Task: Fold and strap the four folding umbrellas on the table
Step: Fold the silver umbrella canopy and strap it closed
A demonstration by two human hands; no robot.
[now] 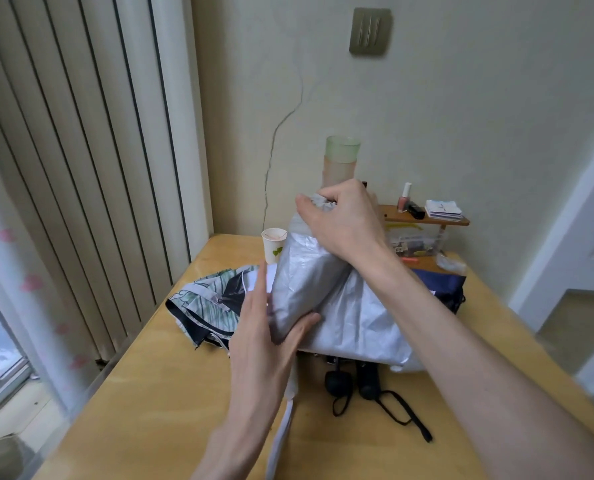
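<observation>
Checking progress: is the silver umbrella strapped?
Not strapped: the silver umbrella spreads loose; right hand grips its top, left hand presses its side.

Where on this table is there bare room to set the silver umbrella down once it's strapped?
Widest bare patch: the near-left of the table, bordered by the window-side edge and the leaf-print umbrella. A smaller patch lies nearer than the black handles. Crowded: behind the silver umbrella, around paper cup, navy umbrella, shelf.

Single head view, close, facing forward-down over table (157, 393) toward wall.
</observation>
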